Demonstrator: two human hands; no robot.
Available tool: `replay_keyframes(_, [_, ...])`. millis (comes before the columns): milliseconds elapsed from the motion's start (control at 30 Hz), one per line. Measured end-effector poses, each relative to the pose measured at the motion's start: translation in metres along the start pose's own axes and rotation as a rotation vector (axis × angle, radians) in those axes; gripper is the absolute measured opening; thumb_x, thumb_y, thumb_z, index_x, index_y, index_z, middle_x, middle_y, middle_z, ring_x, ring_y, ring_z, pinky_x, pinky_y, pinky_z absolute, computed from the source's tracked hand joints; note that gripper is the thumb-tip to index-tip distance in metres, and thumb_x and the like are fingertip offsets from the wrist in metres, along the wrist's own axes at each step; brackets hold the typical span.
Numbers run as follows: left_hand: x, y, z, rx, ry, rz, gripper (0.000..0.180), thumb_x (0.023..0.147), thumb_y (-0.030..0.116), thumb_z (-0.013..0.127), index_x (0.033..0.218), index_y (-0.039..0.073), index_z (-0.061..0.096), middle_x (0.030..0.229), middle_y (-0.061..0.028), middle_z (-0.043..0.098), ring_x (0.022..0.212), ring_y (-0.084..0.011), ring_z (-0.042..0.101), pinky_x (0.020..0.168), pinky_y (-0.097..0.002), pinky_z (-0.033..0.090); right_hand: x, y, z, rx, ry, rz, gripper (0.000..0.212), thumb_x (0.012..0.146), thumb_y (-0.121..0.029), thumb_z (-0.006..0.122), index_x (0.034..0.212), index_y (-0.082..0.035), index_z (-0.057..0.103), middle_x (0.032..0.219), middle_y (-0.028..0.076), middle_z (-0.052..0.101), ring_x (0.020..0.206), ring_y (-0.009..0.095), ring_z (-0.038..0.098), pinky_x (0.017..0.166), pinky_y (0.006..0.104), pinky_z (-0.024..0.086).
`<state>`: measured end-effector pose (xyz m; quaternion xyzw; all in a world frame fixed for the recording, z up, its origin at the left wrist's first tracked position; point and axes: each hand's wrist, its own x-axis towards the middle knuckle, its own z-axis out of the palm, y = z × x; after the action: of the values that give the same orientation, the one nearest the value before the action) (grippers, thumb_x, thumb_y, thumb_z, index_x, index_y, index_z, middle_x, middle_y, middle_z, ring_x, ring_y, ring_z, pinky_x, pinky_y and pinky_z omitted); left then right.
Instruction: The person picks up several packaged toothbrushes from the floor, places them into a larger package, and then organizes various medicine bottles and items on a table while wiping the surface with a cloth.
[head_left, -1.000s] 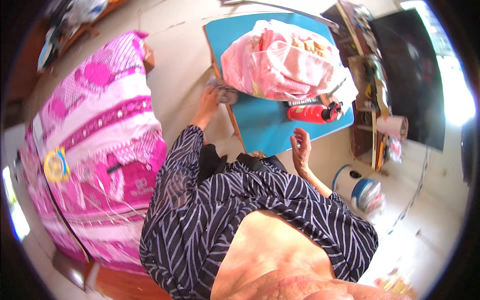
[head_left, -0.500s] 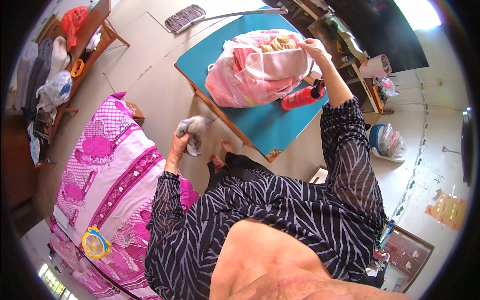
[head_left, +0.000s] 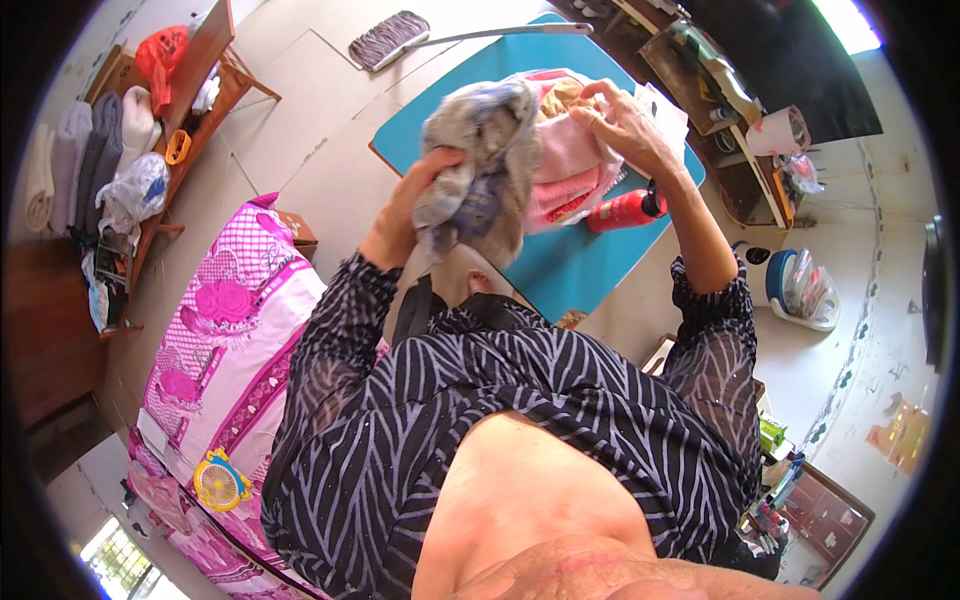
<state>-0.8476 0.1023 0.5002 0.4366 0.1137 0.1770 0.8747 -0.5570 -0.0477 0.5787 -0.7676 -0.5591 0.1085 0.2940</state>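
Bunching around one grey rag [head_left: 478, 160], the left hand [head_left: 405, 205] holds it shut-fisted above the blue table [head_left: 560, 270]. The right hand [head_left: 628, 122] pinches the rim of one pink bag [head_left: 570, 160]. Soft, light cloth; a gathered fold looks the surest hold. One red bottle [head_left: 625, 211] lies beside.

Head-worn fisheye, steeply downward, close over torso and table [head_left: 560, 270].

A home bedroom: pink-quilted bed [head_left: 225, 340], folded clothes [head_left: 95, 150], blue table [head_left: 560, 255]
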Motion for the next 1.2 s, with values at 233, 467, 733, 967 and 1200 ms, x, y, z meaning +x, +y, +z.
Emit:
replay_keyframes(233, [0.057,0.036,0.087,0.258,-0.169,-0.132,0.054,0.076,0.008,0.07,0.128,0.003,0.058,0.119,-0.0076,0.063,0.11,-0.0181,0.057,0.097,-0.0291,0.045,-0.017,-0.005,0.0,0.674,-0.29,0.283,0.048,0.092,-0.027,0.062,0.132,-0.002,0.054,0.13,0.008,0.058,0.116,0.019,0.053,0.103,0.0317,0.038])
replay_keyframes(467, [0.156,0.041,0.052,0.495,-0.814,0.34,0.044,0.081,0.013,0.067,0.123,0.004,0.062,0.127,-0.0081,0.058,0.116,-0.016,0.052,0.101,-0.0288,0.041,-0.04,0.018,-0.004,0.52,-0.17,0.322,0.047,0.092,-0.033,0.065,0.128,-0.005,0.056,0.13,0.008,0.057,0.118,0.02,0.055,0.099,0.037,0.045])
replay_keyframes(733, [0.153,0.113,0.018,0.108,-0.334,-0.277,0.028,0.09,0.005,0.055,0.117,0.001,0.062,0.126,-0.0163,0.057,0.117,-0.0226,0.056,0.098,-0.032,0.047,-0.072,0.024,-0.023,0.82,0.138,0.77,0.031,0.092,-0.03,0.062,0.068,-0.012,0.057,0.075,-0.004,0.053,0.071,0.005,0.044,0.067,0.0239,0.033])
replay_keyframes(967, [0.156,0.079,-0.104,0.251,0.065,-0.487,0.044,0.082,0.005,0.063,0.125,-0.001,0.058,0.114,-0.013,0.065,0.103,-0.024,0.064,0.094,-0.0366,0.051,-0.122,-0.045,-0.046,0.513,0.258,0.674,0.036,0.087,-0.023,0.064,0.06,-0.003,0.051,0.099,0.007,0.05,0.089,0.014,0.047,0.074,0.0269,0.035])
replay_keyframes(1200, [0.154,-0.027,-0.111,0.981,-0.364,-0.538,0.044,0.076,0.003,0.064,0.12,0.004,0.064,0.111,-0.0103,0.068,0.103,-0.0194,0.064,0.09,-0.0328,0.051,-0.181,-0.109,-0.09,0.553,0.622,0.805,0.032,0.083,-0.012,0.057,0.057,-0.001,0.041,0.101,0.008,0.048,0.08,0.011,0.042,0.07,0.0219,0.028])
